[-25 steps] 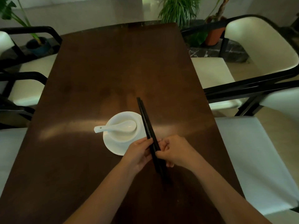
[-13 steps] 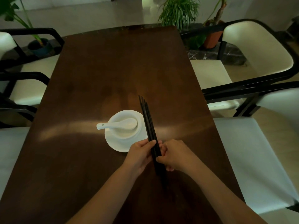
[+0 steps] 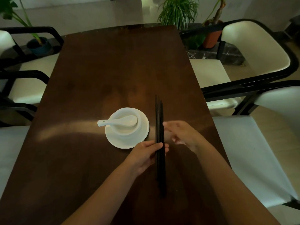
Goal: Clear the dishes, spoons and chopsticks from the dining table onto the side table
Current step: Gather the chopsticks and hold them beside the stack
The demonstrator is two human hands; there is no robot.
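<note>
Nearest the camera, over the near end of the dining table (image 3: 97, 78), the left hand (image 3: 144, 155) grips a bundle of dark chopsticks (image 3: 159, 127) about midway along, thumb on top and fingers curled round them, so that the bundle runs from close to the body out toward the far end of the table. Just right of the bundle the right hand (image 3: 180, 133) is open, fingers spread and blurred, holding nothing; whether it touches the chopsticks cannot be told. Just beyond the left hand, and just left of the chopsticks, a white saucer (image 3: 141, 135) sits on the table with a small bowl (image 3: 125, 127) on it, and a white spoon (image 3: 116, 122) lies across the bowl with its handle pointing left. Past these the tabletop appears bare up to its far edge, with chairs (image 3: 253, 51) on both sides and potted plants (image 3: 178, 12) behind. The side table is not in view. As a judgement, the chopsticks are gathered and in hand but not yet carried off, while the saucer, bowl and spoon are untouched, so nothing seen here has reached the side table. Most of the clearing seems left to do.
</note>
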